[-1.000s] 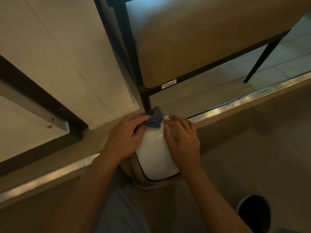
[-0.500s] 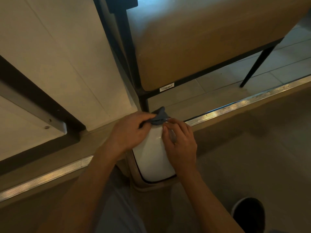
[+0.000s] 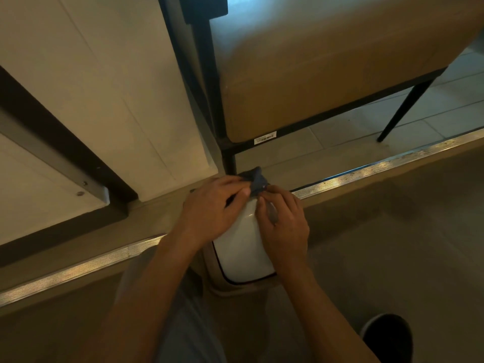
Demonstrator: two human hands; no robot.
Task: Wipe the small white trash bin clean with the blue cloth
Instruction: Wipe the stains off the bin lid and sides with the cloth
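The small white trash bin [image 3: 242, 247] stands on the floor between my knees, seen from above, with a dark line round its lid. The blue cloth [image 3: 255, 180] is bunched at the bin's far end. My left hand [image 3: 209, 208] lies over the bin's left side and pinches the cloth between thumb and fingers. My right hand [image 3: 284, 224] rests on the bin's right side, its fingertips touching the cloth's edge. Both hands hide the far part of the lid.
A tan upholstered seat on a black metal frame [image 3: 230, 153] stands right behind the bin. A metal threshold strip [image 3: 366, 174] crosses the floor. A white wall panel [image 3: 117, 100] lies to the left. My dark shoe [image 3: 387, 339] is at the bottom right.
My left thumb and fingers have closed tighter on the cloth at the far end. My right fingertips have crept up to the cloth. The bin has stayed put.
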